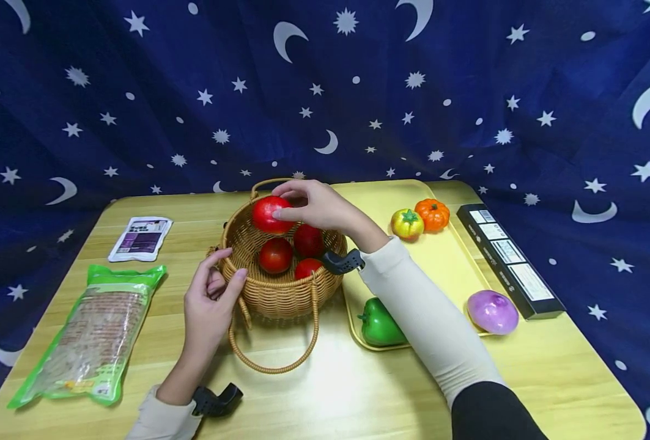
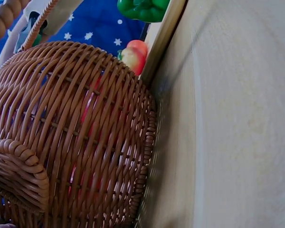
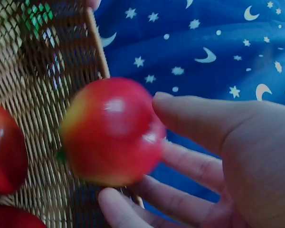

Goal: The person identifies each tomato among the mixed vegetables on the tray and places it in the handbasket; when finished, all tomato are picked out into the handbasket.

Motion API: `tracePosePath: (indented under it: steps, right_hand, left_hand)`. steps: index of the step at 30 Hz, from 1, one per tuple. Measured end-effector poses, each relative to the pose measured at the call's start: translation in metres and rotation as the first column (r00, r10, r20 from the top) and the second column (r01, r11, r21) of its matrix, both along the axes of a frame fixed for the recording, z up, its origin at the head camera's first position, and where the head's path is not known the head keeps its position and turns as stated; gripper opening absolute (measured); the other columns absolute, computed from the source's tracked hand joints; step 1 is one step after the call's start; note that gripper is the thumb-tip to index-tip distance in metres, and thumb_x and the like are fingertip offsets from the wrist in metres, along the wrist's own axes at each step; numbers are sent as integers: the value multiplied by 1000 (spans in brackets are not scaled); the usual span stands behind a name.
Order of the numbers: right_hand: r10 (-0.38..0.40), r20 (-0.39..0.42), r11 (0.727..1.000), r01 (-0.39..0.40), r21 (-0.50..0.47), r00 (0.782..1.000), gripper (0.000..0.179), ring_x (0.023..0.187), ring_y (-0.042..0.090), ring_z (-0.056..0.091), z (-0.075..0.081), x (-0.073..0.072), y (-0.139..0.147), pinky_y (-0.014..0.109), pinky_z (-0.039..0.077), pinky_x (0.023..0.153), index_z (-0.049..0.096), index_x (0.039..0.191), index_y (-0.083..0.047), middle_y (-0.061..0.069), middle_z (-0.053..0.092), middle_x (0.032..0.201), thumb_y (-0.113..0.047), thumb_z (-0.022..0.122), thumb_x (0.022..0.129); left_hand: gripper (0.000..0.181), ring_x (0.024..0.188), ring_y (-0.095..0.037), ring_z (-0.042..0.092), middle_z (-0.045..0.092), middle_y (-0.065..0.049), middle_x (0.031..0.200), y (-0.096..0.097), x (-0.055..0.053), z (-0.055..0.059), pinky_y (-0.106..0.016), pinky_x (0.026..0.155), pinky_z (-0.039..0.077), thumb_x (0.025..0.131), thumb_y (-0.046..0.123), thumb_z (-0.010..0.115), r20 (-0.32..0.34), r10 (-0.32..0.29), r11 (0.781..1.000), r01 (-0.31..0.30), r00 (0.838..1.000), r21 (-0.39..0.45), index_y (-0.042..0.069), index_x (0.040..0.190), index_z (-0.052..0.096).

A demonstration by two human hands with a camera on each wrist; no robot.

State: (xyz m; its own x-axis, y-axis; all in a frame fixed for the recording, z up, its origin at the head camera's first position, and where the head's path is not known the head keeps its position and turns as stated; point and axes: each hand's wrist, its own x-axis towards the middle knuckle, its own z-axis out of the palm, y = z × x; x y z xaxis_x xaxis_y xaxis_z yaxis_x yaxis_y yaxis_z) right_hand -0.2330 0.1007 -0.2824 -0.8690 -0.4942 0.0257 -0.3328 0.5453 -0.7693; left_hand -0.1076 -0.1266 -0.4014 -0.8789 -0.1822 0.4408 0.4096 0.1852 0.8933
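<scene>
My right hand (image 1: 320, 208) holds a red toy fruit (image 1: 268, 215) over the far left part of a wicker basket (image 1: 280, 299). In the right wrist view this fruit (image 3: 111, 133) shows a yellow patch and a bit of green, with the thumb on one side and fingers beneath. Inside the basket lie several other red fruits (image 1: 276, 255). My left hand (image 1: 209, 302) is at the basket's near left side, thumb and forefinger extended with their tips right at the rim. The left wrist view shows mostly the woven wall (image 2: 85, 133); that hand is nearly hidden there.
A yellow tray (image 1: 451, 269) at right bears a green pepper (image 1: 381, 324), a yellow fruit (image 1: 407, 224), a small orange pumpkin (image 1: 432, 215) and a purple onion (image 1: 492, 311). Beyond it lies a black box (image 1: 509, 263). At left lie a green-edged bag (image 1: 96, 333) and a white packet (image 1: 140, 238).
</scene>
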Motion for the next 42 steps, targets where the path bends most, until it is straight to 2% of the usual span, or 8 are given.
tracePosePath:
  steps: [6,13,18,22,27,35,38,42]
  right_hand:
    - [30,-17,998,-31,-60,999,47,121,17,60,-4,2,-2,38,44,106,64,135,-10,9,66,131,-31,74,95]
    - [-18,-71,997,13,-74,997,41,116,18,63,2,12,15,33,48,100,66,133,-14,5,67,129,-31,73,96]
    - [-94,-118,989,79,-122,989,38,109,15,67,11,21,44,32,52,95,67,131,-18,-1,68,127,-31,74,96]
    - [-199,-109,959,171,-226,974,37,110,19,67,11,27,81,36,53,95,67,130,-14,1,68,126,-24,75,95]
    - [-363,-92,903,325,-282,927,37,112,21,66,0,32,133,33,51,97,67,130,-9,6,68,126,-21,75,95]
    - [-572,-29,789,540,-294,820,43,108,14,64,-31,41,189,20,49,92,65,131,-8,3,67,123,-27,77,94]
    - [-611,-23,764,583,-276,791,47,108,14,63,-46,42,200,17,50,87,64,133,-5,7,66,125,-27,78,93]
    - [-651,-21,746,635,-201,759,51,113,19,62,-67,41,210,16,49,83,63,135,-5,13,64,131,-29,78,93]
  left_hand:
    - [44,66,-16,30,28,-8,74,0,1,0,-23,60,27,92,3,76,-5,42,998,-42,999,-40,7,134,64]
    - [42,67,-20,30,27,-10,75,4,2,-2,-24,62,27,93,2,74,24,48,998,-47,999,-47,7,133,64]
    - [42,66,-21,30,27,-12,74,4,2,-2,-24,62,26,93,-1,73,22,55,997,-53,998,-54,4,133,63]
    - [43,66,-21,30,28,-11,74,3,2,-1,-24,61,27,93,1,74,11,40,998,-39,999,-43,7,134,64]
    - [43,66,-18,31,29,-9,74,3,2,0,-24,61,28,93,5,75,11,29,999,-28,1000,-35,11,134,65]
    - [41,65,-20,31,28,-9,73,2,2,1,-24,61,28,94,6,74,5,23,999,-23,1000,-32,10,134,65]
    - [42,66,-19,31,28,-9,74,2,2,0,-24,61,28,94,6,75,8,27,999,-26,1000,-37,11,134,65]
    - [43,66,-17,31,29,-9,74,3,3,-1,-24,61,28,94,6,75,23,41,998,-40,999,-50,13,134,65]
